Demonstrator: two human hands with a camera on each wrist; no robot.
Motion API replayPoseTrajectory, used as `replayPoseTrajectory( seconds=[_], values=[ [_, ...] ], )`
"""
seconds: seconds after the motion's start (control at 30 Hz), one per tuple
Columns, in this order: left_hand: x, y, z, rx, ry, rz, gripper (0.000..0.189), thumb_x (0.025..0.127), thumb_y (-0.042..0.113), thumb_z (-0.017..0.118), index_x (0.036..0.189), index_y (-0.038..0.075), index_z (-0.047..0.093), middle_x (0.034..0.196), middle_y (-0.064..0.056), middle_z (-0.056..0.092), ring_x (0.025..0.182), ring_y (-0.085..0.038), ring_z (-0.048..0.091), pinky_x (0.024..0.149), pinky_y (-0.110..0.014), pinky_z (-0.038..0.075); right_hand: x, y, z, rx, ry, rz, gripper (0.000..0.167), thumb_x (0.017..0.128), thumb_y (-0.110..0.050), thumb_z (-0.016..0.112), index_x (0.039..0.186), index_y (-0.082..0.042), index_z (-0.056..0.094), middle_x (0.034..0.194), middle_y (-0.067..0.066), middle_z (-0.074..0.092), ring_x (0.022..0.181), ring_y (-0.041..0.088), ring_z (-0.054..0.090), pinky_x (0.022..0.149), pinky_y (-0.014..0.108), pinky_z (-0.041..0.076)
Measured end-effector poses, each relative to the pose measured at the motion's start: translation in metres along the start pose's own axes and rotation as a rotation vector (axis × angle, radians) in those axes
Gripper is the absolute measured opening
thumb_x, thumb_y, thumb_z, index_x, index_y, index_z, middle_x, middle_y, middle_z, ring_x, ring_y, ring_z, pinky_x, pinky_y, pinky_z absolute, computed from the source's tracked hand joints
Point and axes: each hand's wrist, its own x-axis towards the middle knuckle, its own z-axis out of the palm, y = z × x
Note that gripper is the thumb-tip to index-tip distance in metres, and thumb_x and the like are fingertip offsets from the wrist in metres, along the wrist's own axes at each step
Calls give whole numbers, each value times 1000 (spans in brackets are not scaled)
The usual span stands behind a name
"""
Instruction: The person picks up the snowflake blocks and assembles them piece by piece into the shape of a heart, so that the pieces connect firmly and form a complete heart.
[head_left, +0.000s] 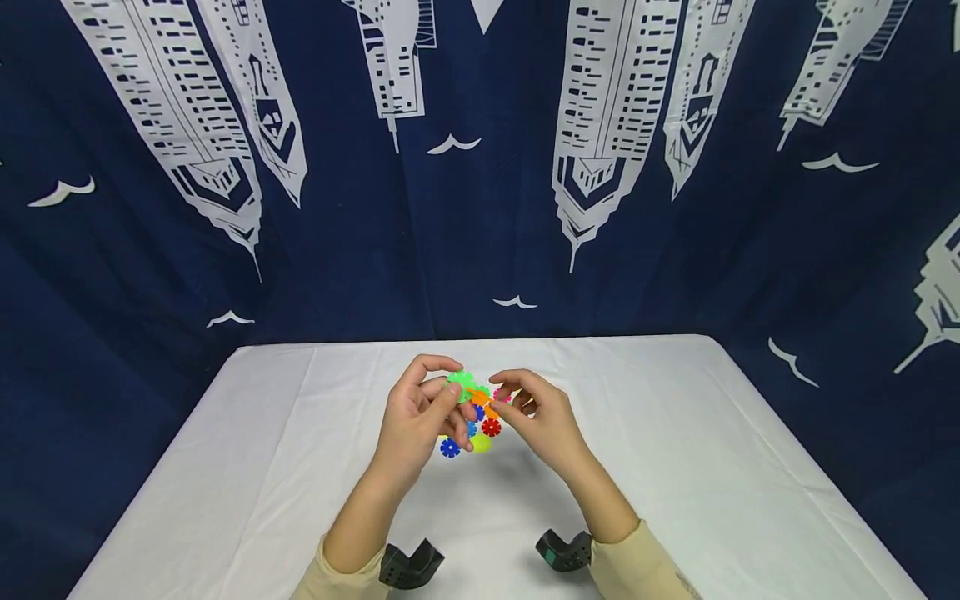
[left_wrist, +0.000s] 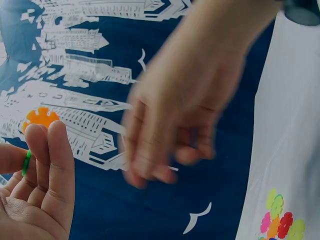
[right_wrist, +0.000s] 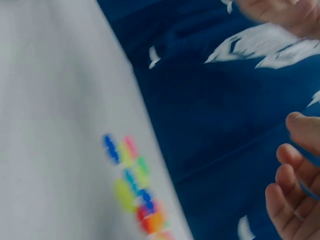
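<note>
My left hand pinches a green notched plastic disc between thumb and fingers, raised above the table. An orange notched disc juts out beyond the fingertips, joined to the green one. In the left wrist view the green disc shows edge-on. Just right of the orange disc is my right hand, its fingers loosely bent and nothing visible between them; it is blurred in the left wrist view. Below the hands lies a cluster of similar discs, among them a red disc and a blue disc.
The discs lie on a white cloth-covered table. Behind it hangs a dark blue curtain printed with white buildings and birds. Black wrist devices, one by the left sleeve and one by the right, stick out inward over the table.
</note>
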Motion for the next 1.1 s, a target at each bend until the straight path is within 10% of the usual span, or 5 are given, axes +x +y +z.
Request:
replayPoseTrajectory(
  seconds=[0.3,0.53,0.77,1.1],
  values=[
    [-1,-1,0,33,-16,-22,24,102,7,51,125,1,47,74,-2,68,48,-13,61,57,-29,60,-8,51,28,-85,-200,284,24,85,-18,79,108,-14,73,91,1,66,73,13,55,63,21,48],
    [-1,-2,0,43,-20,2,24,101,6,51,125,0,49,79,-31,63,48,-13,61,57,-28,59,-16,64,44,-213,-285,234,32,81,-20,83,112,-18,75,92,2,63,80,14,52,67,22,44],
    [0,-2,-1,62,-22,5,23,101,6,52,124,2,50,74,-13,67,48,-14,60,57,-27,59,-19,63,50,-357,-287,224,34,79,-23,85,111,-17,76,86,-1,55,67,10,43,56,21,35],
    [-1,-1,0,53,-36,11,24,101,5,51,124,-2,50,76,-22,65,49,-12,59,55,-26,58,-21,64,53,-405,-264,223,27,77,-24,86,101,-18,75,87,-4,54,75,8,48,61,20,38]
  ],
)
